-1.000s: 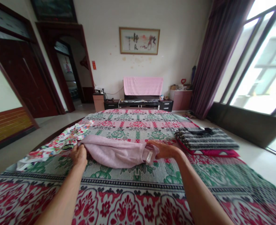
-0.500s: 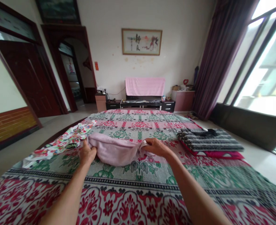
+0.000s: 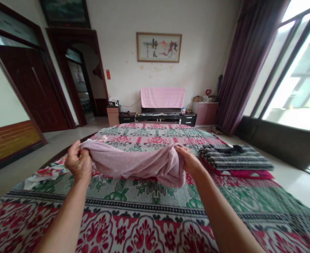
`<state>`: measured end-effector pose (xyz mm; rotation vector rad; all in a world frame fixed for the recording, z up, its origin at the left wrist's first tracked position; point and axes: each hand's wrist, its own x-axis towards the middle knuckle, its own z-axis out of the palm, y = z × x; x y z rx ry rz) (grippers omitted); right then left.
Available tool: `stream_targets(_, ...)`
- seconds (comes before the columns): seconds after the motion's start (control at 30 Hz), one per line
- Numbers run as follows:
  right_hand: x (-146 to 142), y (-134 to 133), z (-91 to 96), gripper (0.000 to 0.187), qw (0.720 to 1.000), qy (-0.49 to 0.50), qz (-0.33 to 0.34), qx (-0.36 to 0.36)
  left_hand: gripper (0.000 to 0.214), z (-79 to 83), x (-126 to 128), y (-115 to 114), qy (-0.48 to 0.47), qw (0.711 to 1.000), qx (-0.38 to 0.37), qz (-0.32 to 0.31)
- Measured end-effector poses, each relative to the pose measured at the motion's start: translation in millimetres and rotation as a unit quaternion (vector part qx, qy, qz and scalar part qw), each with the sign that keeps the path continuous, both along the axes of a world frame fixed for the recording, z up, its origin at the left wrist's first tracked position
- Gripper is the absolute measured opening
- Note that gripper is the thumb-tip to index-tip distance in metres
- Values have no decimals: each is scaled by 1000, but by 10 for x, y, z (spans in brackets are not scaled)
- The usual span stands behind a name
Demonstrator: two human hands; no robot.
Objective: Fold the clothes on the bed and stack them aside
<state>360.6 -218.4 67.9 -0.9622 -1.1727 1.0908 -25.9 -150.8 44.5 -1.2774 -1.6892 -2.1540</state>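
A pale pink garment (image 3: 134,162) hangs stretched between my two hands just above the bed. My left hand (image 3: 77,162) is closed on its left end. My right hand (image 3: 188,161) grips its right end, where the cloth bunches and droops. Below lies the flowered bedspread (image 3: 149,211) in red, green and pink. A white floral garment (image 3: 49,172) lies crumpled on the bed just left of my left hand.
A folded stack of striped and red clothes (image 3: 234,160) sits at the bed's right side. Beyond the bed stand a low TV cabinet (image 3: 157,117) with a pink cloth over it, a dark doorway at left and a curtained window at right.
Both hands lifted the pink garment off the bedspread and pulled it wider apart; a second ago it lay bunched on the bed under my hands.
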Motion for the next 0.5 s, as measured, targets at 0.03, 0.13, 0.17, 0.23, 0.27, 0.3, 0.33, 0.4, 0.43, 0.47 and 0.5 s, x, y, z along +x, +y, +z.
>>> stream_targets(0.03,-4,33,-13,35,1000,13,-10,5,48,36,-13,-11,-1,1000,9,9)
stream_targets(0.13,-8,191,-112,31,997,54,-58,5,48,47,-8,-29,27,999,-24,16)
stream_targets(0.17,0,249,-169,30,995,55,-81,-5,49,17,9,-25,60,997,-53,5)
stream_targets(0.23,42,341,-311,26,989,6,-145,-39,52,-79,60,-1,151,981,-117,-35)
stream_targets(0.27,75,368,-384,25,981,-40,-182,-57,52,-134,91,17,195,969,-143,-59)
stream_targets(0.3,114,381,-451,25,970,-84,-216,-71,51,-188,124,37,230,956,-164,-81)
stream_targets(0.33,155,382,-506,27,960,-115,-244,-77,48,-237,157,56,257,944,-180,-102)
stream_targets(0.4,224,362,-563,37,936,-182,-296,-55,45,-305,220,82,299,920,-208,-148)
stream_targets(0.43,241,348,-565,42,927,-220,-301,-31,44,-325,246,88,322,905,-220,-173)
stream_targets(0.47,241,334,-553,45,921,-266,-283,-4,43,-337,265,89,346,888,-232,-197)
stream_targets(0.5,221,319,-530,46,919,-314,-238,25,42,-345,275,85,369,871,-242,-218)
